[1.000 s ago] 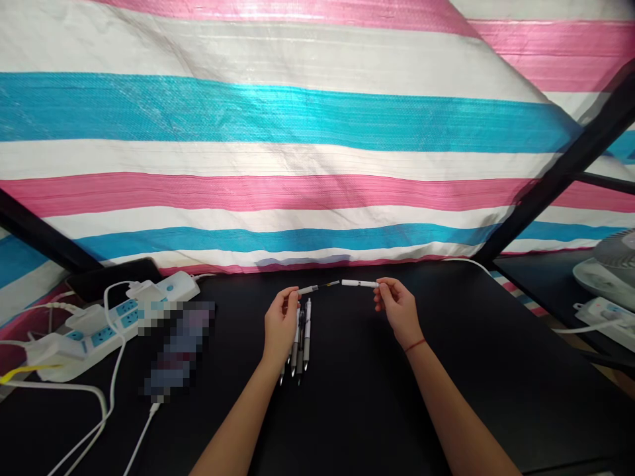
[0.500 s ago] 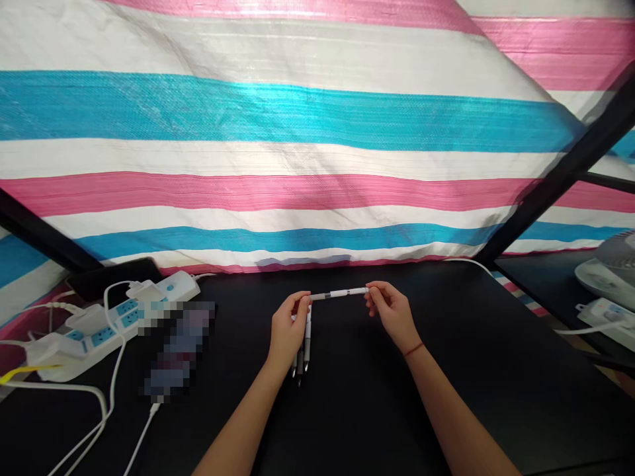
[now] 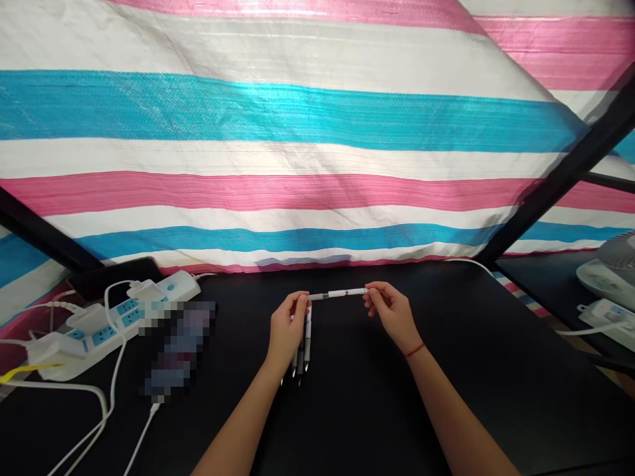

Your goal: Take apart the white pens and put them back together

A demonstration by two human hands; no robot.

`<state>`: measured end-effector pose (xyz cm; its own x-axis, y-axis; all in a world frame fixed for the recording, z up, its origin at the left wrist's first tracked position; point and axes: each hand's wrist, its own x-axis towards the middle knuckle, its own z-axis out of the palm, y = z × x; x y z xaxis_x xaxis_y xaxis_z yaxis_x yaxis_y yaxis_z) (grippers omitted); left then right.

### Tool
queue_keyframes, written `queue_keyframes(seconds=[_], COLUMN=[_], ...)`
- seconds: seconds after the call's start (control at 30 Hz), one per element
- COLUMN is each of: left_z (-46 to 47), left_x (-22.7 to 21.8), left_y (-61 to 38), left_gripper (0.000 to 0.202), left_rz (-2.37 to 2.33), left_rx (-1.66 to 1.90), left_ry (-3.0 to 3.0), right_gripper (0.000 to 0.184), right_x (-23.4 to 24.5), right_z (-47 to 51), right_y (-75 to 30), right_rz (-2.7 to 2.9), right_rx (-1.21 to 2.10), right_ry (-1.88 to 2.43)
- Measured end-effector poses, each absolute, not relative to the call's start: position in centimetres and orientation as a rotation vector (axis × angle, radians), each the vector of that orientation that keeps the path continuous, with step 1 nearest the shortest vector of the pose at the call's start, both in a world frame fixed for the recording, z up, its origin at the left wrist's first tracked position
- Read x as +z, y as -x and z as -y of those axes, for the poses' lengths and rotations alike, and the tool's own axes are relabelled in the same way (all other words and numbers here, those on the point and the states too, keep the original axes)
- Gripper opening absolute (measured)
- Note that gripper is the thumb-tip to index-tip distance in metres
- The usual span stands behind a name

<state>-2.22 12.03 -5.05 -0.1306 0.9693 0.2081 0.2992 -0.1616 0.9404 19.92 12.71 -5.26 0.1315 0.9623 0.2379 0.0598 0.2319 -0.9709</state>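
A white pen [image 3: 346, 292] with a grey grip section is stretched sideways between my hands, roughly level. My left hand [image 3: 288, 324] pinches its grey end between thumb and fingers. At the white end, my right hand [image 3: 391, 309] holds it between thumb and fingertips; a thin red band circles that wrist. Several more pens [image 3: 307, 344] lie on the black table [image 3: 367, 390] under and beside my left hand, their tips toward me. My left hand and wrist partly cover them.
To the left lies a white power strip [image 3: 183, 285] with plugs and white cables. Beside it is a pixelated flat object [image 3: 181, 350] with a cable [image 3: 143, 433]. A striped sheet [image 3: 317, 158] hangs behind the table. A fan [image 3: 608, 271] and another power strip [image 3: 608, 316] stand at right.
The pen and my left hand have shifted very slightly left. One more pen tip now shows beside my left wrist. Both hands keep their hold.
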Motion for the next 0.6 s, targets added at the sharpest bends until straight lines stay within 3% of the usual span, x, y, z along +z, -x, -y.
queue_keyframes(seconds=[0.6], left_z=[-11.97], left_x=[-5.12], left_y=[2.13], left_gripper=[0.03], left_rz=[-1.438], left_rx=[1.311], left_ry=[-1.533], right_gripper=[0.032], right_x=[-5.52], right_z=[-12.71], right_y=[-19.96], right_rz=[1.313], right_rx=[0.861], right_ry=[1.221])
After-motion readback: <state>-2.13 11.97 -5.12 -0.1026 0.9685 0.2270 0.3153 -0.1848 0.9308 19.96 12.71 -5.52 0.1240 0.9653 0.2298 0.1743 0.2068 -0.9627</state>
